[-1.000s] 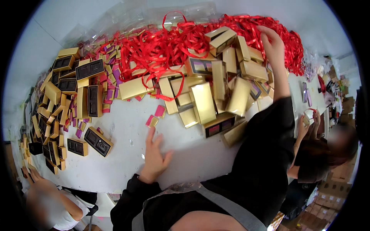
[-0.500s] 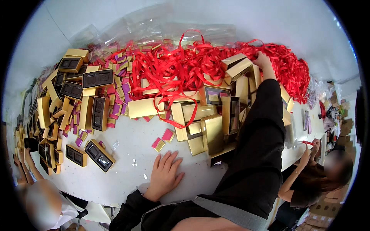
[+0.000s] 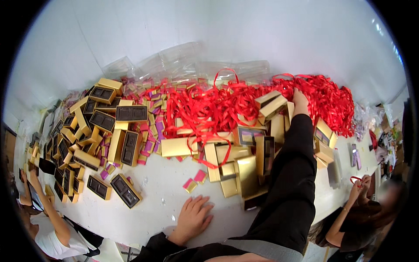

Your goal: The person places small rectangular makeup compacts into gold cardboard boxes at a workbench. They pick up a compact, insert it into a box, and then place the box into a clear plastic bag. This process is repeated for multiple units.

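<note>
My left hand (image 3: 192, 218) lies flat on the white table (image 3: 161, 183), its fingers spread and holding nothing. Just beyond its fingertips are two small pink and gold wrapped pieces (image 3: 195, 180). My right arm stretches far across the table, and my right hand (image 3: 300, 101) is at the edge of the red ribbon pile (image 3: 325, 98). Its fingers are partly hidden there, so I cannot make out a grip. Beside that hand, gold boxes (image 3: 271, 105) rest on a stack. More gold boxes (image 3: 248, 174) stand and lie left of my right forearm.
Gold boxes with dark trays (image 3: 132, 113) are heaped at the left, among many small wrapped pieces (image 3: 152, 126). Clear plastic sheets (image 3: 170, 61) lean along the wall. One person's hands (image 3: 37, 179) work at far left; another person's hands (image 3: 360, 187) hold a red ribbon at right.
The view has tilted upward, so the table's contents sit lower in it. My left hand stays flat, and my right hand remains at the ribbons. The person at left has leaned further in.
</note>
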The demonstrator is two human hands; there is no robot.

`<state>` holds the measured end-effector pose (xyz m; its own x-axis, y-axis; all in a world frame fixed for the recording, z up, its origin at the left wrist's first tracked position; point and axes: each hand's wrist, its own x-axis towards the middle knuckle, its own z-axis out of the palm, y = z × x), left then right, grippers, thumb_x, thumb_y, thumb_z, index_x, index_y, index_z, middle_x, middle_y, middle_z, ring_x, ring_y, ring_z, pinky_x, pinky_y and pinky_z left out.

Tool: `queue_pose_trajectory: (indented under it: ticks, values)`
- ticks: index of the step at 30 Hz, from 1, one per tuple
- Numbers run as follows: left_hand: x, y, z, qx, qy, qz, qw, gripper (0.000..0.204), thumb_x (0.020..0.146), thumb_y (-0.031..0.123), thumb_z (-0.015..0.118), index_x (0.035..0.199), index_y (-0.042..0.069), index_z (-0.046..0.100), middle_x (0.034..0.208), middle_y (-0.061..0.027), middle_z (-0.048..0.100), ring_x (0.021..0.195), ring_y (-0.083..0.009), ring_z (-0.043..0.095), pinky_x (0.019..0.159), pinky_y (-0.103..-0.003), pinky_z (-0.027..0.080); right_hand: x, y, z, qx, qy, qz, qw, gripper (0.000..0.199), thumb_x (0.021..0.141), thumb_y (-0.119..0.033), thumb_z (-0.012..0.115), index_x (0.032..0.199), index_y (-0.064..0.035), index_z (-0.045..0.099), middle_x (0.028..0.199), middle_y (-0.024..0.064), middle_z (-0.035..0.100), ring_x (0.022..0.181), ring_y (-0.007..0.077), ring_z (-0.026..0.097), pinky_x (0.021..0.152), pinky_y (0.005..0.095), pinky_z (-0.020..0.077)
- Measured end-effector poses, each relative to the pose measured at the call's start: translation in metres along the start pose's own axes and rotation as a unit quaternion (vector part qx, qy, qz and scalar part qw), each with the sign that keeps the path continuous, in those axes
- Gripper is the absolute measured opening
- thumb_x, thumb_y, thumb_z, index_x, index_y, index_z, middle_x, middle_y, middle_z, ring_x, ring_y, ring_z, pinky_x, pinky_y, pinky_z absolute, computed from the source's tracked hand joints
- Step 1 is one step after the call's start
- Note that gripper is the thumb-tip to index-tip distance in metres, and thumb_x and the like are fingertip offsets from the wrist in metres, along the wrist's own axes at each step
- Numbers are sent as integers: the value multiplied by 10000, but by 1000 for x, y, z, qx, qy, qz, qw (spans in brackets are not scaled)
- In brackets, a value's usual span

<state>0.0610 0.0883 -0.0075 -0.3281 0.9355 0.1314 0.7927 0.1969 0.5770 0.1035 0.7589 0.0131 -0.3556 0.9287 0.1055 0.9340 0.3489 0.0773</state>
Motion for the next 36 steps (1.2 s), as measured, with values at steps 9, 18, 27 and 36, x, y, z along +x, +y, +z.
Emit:
queue_pose_trajectory:
  ticks: [9,18,27,36]
  values:
    - [-5,12,4,42,24,-37,998,426,733,192,733,1133,129,601,1257,-92,527,1234,-311,468,1051,-501,326,-12,23,-89,572,0,-99,814,413,816,-281,750,1081,21,655,937,55,704,813,150,651,727,297,515]
    - [-2,10,9,37,78,19,996,398,759,172,710,1125,85,583,1236,-123,523,1222,-327,468,1049,-489,326,-41,57,-158,353,-105,-122,922,545,781,-417,727,1134,-6,674,1085,144,692,1075,230,615,947,345,442]
    - [-3,6,12,24,109,56,992,372,758,168,706,1101,88,587,1221,-117,531,1208,-321,478,1037,-470,343,-66,76,-148,124,50,-76,988,592,756,-527,683,1225,-176,599,1162,115,675,1166,286,594,992,663,301]
    - [-22,-8,19,6,157,42,987,340,750,182,701,1058,88,592,1199,-97,544,1194,-286,483,1037,-448,360,-61,23,-127,-70,57,-221,971,569,924,-310,527,1448,-188,341,1159,278,609,1053,457,593,882,540,478]
